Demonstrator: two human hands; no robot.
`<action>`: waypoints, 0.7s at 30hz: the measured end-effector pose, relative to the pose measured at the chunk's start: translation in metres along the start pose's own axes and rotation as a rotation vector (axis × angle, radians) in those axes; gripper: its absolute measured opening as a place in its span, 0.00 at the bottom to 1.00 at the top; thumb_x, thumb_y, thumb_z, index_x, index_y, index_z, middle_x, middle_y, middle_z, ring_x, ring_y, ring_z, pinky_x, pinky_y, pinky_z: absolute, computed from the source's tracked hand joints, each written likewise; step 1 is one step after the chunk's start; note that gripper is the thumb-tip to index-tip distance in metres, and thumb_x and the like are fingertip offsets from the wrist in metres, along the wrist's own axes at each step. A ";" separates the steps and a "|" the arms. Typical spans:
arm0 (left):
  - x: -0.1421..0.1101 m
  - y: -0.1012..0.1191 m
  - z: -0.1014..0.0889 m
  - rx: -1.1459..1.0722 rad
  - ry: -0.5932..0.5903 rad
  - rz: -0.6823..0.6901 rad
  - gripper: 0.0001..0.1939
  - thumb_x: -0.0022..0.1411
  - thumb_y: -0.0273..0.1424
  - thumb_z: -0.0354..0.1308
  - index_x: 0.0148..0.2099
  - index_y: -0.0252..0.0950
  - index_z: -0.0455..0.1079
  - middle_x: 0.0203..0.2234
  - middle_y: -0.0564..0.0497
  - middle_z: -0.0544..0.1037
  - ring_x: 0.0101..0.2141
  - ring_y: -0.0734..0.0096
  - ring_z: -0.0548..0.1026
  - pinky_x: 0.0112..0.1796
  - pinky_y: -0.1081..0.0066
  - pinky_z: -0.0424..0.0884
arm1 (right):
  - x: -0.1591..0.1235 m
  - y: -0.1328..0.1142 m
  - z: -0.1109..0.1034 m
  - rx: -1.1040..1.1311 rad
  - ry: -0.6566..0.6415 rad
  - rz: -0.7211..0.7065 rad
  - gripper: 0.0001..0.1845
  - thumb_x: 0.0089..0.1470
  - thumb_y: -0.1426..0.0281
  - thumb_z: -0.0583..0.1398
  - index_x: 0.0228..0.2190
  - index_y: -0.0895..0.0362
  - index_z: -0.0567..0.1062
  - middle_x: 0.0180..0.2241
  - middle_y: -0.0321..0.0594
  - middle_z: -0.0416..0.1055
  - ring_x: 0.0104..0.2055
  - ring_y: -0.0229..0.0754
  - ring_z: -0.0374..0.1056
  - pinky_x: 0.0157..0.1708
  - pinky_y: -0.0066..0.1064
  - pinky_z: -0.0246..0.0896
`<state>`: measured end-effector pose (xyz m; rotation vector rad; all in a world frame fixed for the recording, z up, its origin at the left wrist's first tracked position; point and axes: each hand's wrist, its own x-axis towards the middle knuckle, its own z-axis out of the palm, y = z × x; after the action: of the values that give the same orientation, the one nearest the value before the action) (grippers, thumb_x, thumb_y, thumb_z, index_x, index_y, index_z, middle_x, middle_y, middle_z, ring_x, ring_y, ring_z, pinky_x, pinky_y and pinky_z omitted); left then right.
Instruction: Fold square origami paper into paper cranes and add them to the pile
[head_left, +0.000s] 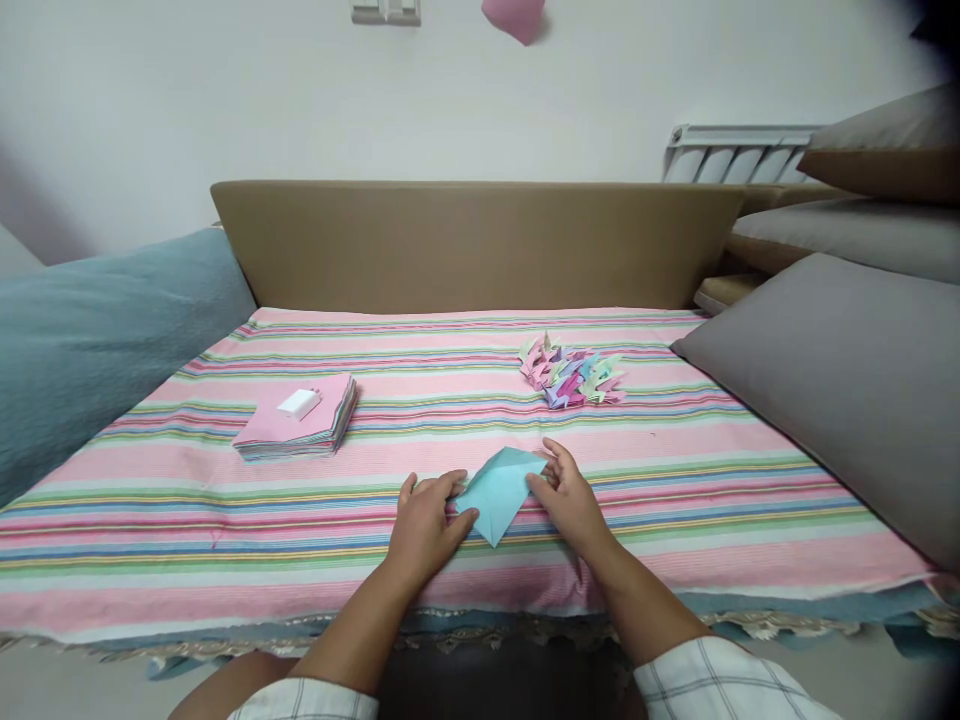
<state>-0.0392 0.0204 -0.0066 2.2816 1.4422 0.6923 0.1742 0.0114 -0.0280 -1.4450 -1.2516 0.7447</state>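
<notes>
The left hand [429,528] was partly open, with its fingers bent and spread a little. Its thumb and a finger touched the left side of a blue paper [496,494]. The right hand [570,498] was partly open too, and it pinched the right corner of the blue paper between its thumb and fingers. The blue paper was folded, with a point that faced the person. It was between the two hands, near the front edge of the striped cloth [172,545].

The striped cloth was pink and white, with green, yellow, red and blue lines. Past the right hand was a small pile of folded papers [571,375] in pink, purple, green and blue. Off to the left was a stack of paper [277,425] with a pink sheet on top. A little white block [299,404] lay on that stack.

A brown board [480,245] stood along the back of the cloth. A big blue cushion [112,330] was on the left, and gray pillows [847,370] were on the right. Behind it all was a white wall [247,90] with a white switch [385,11] and a pink shape [514,16] on it. A white rack with bars [739,153] showed near the pillows.
</notes>
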 end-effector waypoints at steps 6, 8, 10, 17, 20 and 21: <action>0.001 -0.001 -0.001 0.027 -0.004 0.014 0.23 0.54 0.36 0.56 0.53 0.42 0.62 0.37 0.51 0.76 0.42 0.62 0.71 0.56 0.50 0.46 | -0.005 -0.012 0.004 0.095 -0.080 0.006 0.30 0.46 0.65 0.58 0.51 0.59 0.61 0.38 0.43 0.72 0.36 0.42 0.69 0.35 0.34 0.66; 0.001 0.000 -0.001 0.038 -0.009 0.015 0.22 0.54 0.36 0.56 0.52 0.42 0.63 0.35 0.52 0.76 0.41 0.62 0.72 0.55 0.51 0.47 | -0.007 -0.014 0.004 0.052 -0.126 -0.024 0.23 0.46 0.66 0.58 0.46 0.58 0.67 0.39 0.43 0.73 0.38 0.43 0.69 0.38 0.35 0.65; 0.001 0.001 -0.002 0.045 -0.011 0.014 0.22 0.55 0.36 0.56 0.52 0.42 0.63 0.34 0.52 0.76 0.40 0.63 0.72 0.55 0.51 0.47 | -0.010 -0.015 0.005 -0.027 -0.168 -0.066 0.17 0.46 0.68 0.58 0.41 0.57 0.71 0.40 0.42 0.73 0.41 0.44 0.68 0.42 0.36 0.64; 0.001 0.001 -0.002 0.039 -0.014 0.018 0.23 0.55 0.35 0.56 0.54 0.44 0.62 0.32 0.53 0.76 0.40 0.64 0.71 0.55 0.51 0.47 | -0.014 -0.015 0.007 -0.251 -0.228 -0.255 0.19 0.48 0.68 0.57 0.44 0.55 0.72 0.42 0.43 0.72 0.45 0.47 0.66 0.46 0.39 0.60; 0.001 -0.001 0.000 0.035 -0.007 0.018 0.23 0.55 0.35 0.57 0.54 0.43 0.62 0.34 0.53 0.76 0.40 0.64 0.71 0.56 0.51 0.46 | -0.014 -0.015 0.007 -0.338 -0.267 -0.339 0.18 0.49 0.68 0.57 0.43 0.54 0.72 0.45 0.42 0.71 0.48 0.47 0.64 0.49 0.40 0.57; 0.001 -0.002 0.001 0.033 -0.003 0.017 0.24 0.55 0.35 0.57 0.55 0.43 0.62 0.35 0.53 0.76 0.41 0.64 0.71 0.56 0.51 0.46 | -0.014 -0.016 0.006 -0.371 -0.278 -0.365 0.17 0.49 0.68 0.57 0.43 0.53 0.72 0.46 0.42 0.70 0.49 0.47 0.63 0.49 0.41 0.56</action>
<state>-0.0397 0.0215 -0.0082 2.3214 1.4456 0.6744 0.1599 -0.0015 -0.0169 -1.3714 -1.8864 0.4893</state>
